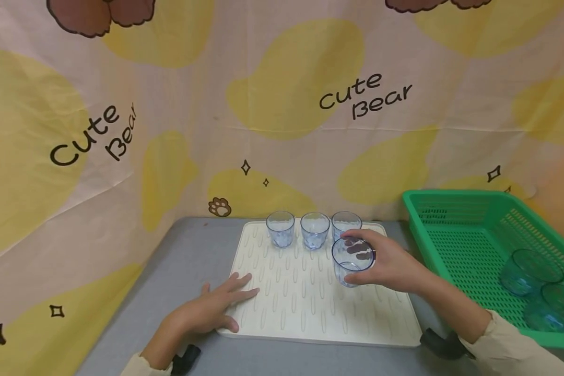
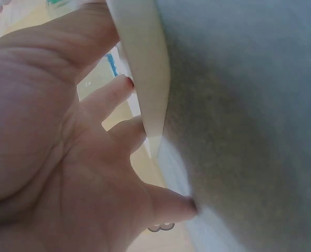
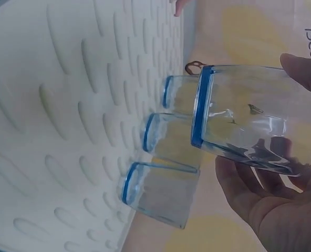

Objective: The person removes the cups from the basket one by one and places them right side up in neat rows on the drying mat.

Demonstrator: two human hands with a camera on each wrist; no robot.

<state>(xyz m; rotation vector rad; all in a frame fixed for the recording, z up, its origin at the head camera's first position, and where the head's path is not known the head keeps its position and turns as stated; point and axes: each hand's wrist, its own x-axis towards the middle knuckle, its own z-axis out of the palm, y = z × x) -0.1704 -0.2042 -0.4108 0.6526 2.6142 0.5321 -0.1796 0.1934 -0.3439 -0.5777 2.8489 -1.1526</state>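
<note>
My right hand [image 1: 390,261] grips a clear bluish drinking glass [image 1: 352,258] around its side, with the thumb on the near side and the fingers behind. In the right wrist view the held glass [image 3: 250,118] hangs above the white ridged mat [image 3: 29,131], apart from it. Three similar glasses stand upright in a row at the mat's back edge: a left glass [image 1: 280,230], a middle glass [image 1: 315,231] and a right glass [image 1: 345,222], partly hidden. My left hand [image 1: 218,305] rests with spread fingers on the left front corner of the mat [image 1: 291,292]; its thumb touches the edge.
To the right stands a green plastic basket [image 1: 470,261] with two more glasses [image 1: 531,271] inside. A grey table surface [image 1: 183,261] lies around the mat. Behind and to the left hangs a patterned cloth [image 1: 282,104].
</note>
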